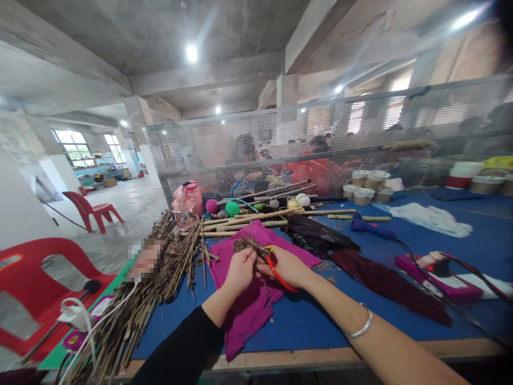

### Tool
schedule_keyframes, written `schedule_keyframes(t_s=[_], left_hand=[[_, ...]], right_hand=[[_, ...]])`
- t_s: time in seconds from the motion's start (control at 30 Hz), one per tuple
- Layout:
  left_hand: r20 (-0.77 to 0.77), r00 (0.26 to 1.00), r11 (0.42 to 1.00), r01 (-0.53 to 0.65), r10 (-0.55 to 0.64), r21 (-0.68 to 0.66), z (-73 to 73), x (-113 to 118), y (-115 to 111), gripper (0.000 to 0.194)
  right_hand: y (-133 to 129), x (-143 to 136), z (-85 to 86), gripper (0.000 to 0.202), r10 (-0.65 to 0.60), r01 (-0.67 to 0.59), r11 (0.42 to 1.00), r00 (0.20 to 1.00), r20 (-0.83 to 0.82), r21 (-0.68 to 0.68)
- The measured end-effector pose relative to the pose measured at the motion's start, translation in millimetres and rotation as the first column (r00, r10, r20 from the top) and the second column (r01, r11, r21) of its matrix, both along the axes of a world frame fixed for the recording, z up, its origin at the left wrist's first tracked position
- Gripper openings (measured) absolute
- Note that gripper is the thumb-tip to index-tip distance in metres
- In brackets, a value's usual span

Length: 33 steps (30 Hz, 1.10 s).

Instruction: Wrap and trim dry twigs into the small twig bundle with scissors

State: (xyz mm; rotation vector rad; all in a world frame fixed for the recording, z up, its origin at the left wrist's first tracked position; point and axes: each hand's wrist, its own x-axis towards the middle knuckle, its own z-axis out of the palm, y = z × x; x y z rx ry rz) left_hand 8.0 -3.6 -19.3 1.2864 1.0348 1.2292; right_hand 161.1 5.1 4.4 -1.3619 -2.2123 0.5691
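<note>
My right hand (287, 266) grips a pair of scissors (277, 274) with red handles, its blades pointing up and left. Close beside it, my left hand (240, 268) pinches a dried brown twig (241, 245) with a crumpled, clustered head. The blades lie near the twig, and the fingers partly hide where the two meet. Under both hands a magenta cloth (250, 326) is spread on the blue table. To the left lies a large heap of dried twigs (176, 267).
Bamboo sticks (248, 216) and yarn balls (232, 208) lie behind the cloth, beside a pink jug (186, 214). Dark fabric (320, 235), a blue corded tool (372, 228) and a purple power strip (441, 280) are at right. A perforated metal screen (208, 155) stands behind; people sit beyond.
</note>
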Motion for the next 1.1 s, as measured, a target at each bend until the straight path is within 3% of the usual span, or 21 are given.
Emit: schedule_keyframes(t_s=[0.17, 0.3, 0.5, 0.63, 0.8, 1.1], left_hand=[[0.024, 0.999, 1.000, 0.022, -0.021, -0.017, -0.6, 1, 0, 0.026], [0.074, 0.997, 1.000, -0.020, 0.021, -0.005, 3.4, 2, -3, 0.026], [0.008, 0.992, 0.991, -0.125, 0.125, -0.052, 9.5, 2, -6, 0.028], [0.005, 0.993, 0.992, -0.119, 0.119, -0.040, 10.7, 0, -7, 0.030], [0.031, 0.995, 0.995, -0.094, 0.095, -0.043, 9.6, -1, -6, 0.033], [-0.008, 0.999, 0.998, -0.038, 0.038, -0.046, 11.3, 0, -8, 0.030]], right_hand=[[-2, 0, 4.6, 0.038, -0.065, 0.064, 0.998, 0.995, 0.074, 0.013], [-3, -1, 5.1, 0.037, -0.099, 0.095, 0.993, 0.993, 0.061, 0.069], [-2, -2, 3.2, 0.039, -0.110, 0.105, 0.990, 0.992, 0.053, 0.095], [1, -2, 2.9, 0.039, -0.069, 0.065, 0.995, 0.996, 0.059, 0.074], [3, -1, -1.1, 0.041, -0.108, 0.101, 0.991, 0.991, 0.078, 0.086], [1, -2, -5.1, 0.039, -0.007, 0.009, 0.999, 0.998, -0.070, 0.042]])
